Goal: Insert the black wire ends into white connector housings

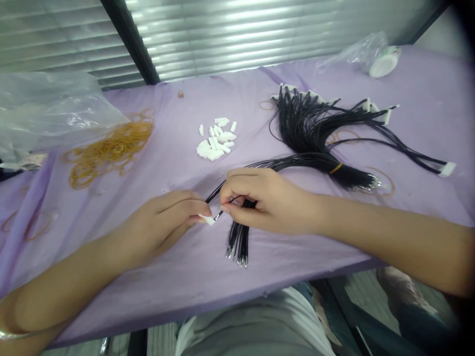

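Between the thumb and fingers of my left hand (172, 215) is a small white connector housing (208, 219). My right hand (272, 200) pinches a thin black wire (219, 214), whose metal tip meets the housing's right end; how far it is inserted I cannot tell. Below my right palm hangs a bunch of black wires (239, 237) with bare metal terminals pointing toward the table's front edge. Other black wires run from the housing up behind my right fingers. Beyond the hands lies a loose pile of white connector housings (217, 141).
A large bundle of black wires (304, 118) with white connectors lies at the right, bound by a rubber band (336, 168). Yellow rubber bands (115, 148) are heaped at left beside a clear plastic bag (55, 104). A white cup (385, 63) lies at the back right of the purple-covered table (178, 287).
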Demonstrator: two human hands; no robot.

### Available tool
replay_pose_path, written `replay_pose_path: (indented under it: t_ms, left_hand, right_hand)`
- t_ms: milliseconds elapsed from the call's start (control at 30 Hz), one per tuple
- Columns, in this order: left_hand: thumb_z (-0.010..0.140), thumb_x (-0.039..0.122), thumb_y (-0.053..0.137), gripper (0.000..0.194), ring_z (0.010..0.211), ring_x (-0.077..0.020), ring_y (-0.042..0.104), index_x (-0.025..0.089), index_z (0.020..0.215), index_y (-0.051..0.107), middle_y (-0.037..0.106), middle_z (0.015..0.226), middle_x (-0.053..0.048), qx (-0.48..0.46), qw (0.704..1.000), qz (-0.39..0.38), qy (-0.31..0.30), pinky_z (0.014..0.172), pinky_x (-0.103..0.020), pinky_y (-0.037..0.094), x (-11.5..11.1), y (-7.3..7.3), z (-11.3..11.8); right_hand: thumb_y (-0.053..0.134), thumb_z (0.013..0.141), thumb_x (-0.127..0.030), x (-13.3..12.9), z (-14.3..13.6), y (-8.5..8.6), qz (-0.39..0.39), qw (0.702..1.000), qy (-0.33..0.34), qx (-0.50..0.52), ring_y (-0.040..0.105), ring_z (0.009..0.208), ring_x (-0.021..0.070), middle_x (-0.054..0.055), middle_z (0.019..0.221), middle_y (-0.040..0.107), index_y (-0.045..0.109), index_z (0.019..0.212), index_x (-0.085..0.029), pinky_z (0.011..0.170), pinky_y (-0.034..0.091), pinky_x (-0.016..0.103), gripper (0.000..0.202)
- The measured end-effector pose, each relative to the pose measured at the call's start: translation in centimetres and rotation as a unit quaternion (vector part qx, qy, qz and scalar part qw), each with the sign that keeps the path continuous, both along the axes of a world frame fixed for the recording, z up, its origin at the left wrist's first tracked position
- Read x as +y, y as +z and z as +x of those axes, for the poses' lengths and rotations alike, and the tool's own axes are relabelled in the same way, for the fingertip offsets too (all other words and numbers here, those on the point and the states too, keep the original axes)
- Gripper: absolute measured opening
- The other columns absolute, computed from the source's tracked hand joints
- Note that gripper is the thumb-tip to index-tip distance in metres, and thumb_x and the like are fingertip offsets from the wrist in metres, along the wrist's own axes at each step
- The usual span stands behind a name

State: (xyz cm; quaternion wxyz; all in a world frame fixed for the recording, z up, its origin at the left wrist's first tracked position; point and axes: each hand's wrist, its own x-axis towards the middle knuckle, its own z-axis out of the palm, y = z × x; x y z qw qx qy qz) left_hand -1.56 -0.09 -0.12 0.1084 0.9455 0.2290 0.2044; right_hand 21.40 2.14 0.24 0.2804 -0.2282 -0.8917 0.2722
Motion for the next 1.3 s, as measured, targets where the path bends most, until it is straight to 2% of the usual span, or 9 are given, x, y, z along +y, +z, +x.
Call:
replay_pose_path:
  t_ms: [167,300,467,700,1000,1300]
  left_hand:
    - [0.081,0.003,0.052,0.022,0.092,-0.0064,0.049,0.01,0.102,0.051,0.055,0.095,-0.005,-0.006,1.0,-0.018,-0.012,0.083,-0.015,0.04,-0.18,0.45,0.13]
    - [0.082,0.003,0.051,0.021,0.092,-0.0078,0.049,0.009,0.102,0.051,0.055,0.095,-0.007,-0.018,0.999,-0.017,-0.028,0.081,-0.017,0.041,-0.19,0.54,0.08]
    - [0.083,0.004,0.05,0.02,0.089,-0.0077,0.05,0.01,0.101,0.051,0.055,0.093,-0.006,-0.011,1.0,-0.014,-0.021,0.078,-0.017,0.042,-0.08,0.47,0.15]
    - [0.082,0.004,0.052,0.016,0.087,-0.0055,0.052,0.009,0.097,0.052,0.057,0.088,-0.005,-0.027,1.0,-0.007,-0.009,0.079,-0.013,0.042,-0.15,0.92,0.41]
    - [0.082,0.003,0.051,0.017,0.088,-0.0048,0.052,0.01,0.097,0.052,0.057,0.089,-0.004,-0.038,0.999,-0.018,-0.001,0.079,-0.012,0.041,-0.15,0.8,0.28]
    - [0.081,0.002,0.053,0.016,0.087,-0.0053,0.052,0.009,0.095,0.053,0.058,0.087,-0.004,-0.043,0.999,-0.019,0.009,0.079,-0.012,0.041,-0.16,0.87,0.53]
  right_hand:
    - [0.044,0.085,-0.025,-0.26,-0.12,0.2,-0.032,0.999,0.026,-0.017,0.037,0.071,-0.005,0.0,0.081,0.049,0.058,0.084,-0.006,0.07,0.027,0.007,0.023]
    - [0.042,0.086,-0.025,-0.29,-0.11,0.24,-0.042,0.998,0.019,-0.031,0.035,0.072,-0.004,0.001,0.083,0.049,0.056,0.084,-0.005,0.07,0.025,0.008,0.024]
    - [0.042,0.086,-0.024,-0.38,-0.15,0.24,-0.056,0.997,0.019,-0.051,0.034,0.071,-0.003,0.002,0.084,0.049,0.056,0.085,-0.005,0.07,0.024,0.01,0.024]
    - [0.042,0.087,-0.023,-0.4,-0.26,0.08,-0.058,0.998,0.007,-0.021,0.036,0.076,-0.0028,0.001,0.086,0.05,0.055,0.085,-0.005,0.073,0.026,0.01,0.022]
    - [0.042,0.087,-0.026,-0.57,-0.65,-0.34,-0.084,0.996,-0.013,-0.001,0.036,0.075,-0.0031,0.0,0.084,0.05,0.055,0.084,-0.006,0.074,0.026,0.009,0.025]
    - [0.042,0.087,-0.025,-0.56,-0.63,-0.49,-0.075,0.997,0.002,0.002,0.037,0.077,-0.0026,0.001,0.085,0.051,0.056,0.084,-0.006,0.075,0.026,0.01,0.024]
